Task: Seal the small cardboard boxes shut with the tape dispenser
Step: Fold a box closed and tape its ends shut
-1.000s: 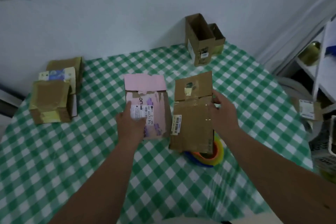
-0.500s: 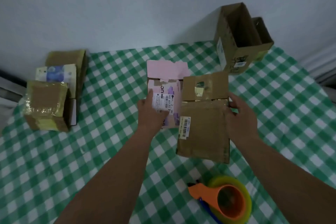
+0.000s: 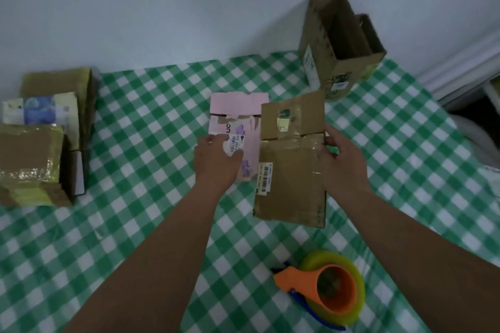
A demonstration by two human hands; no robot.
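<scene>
Head: tape dispenser below right hand.
</scene>
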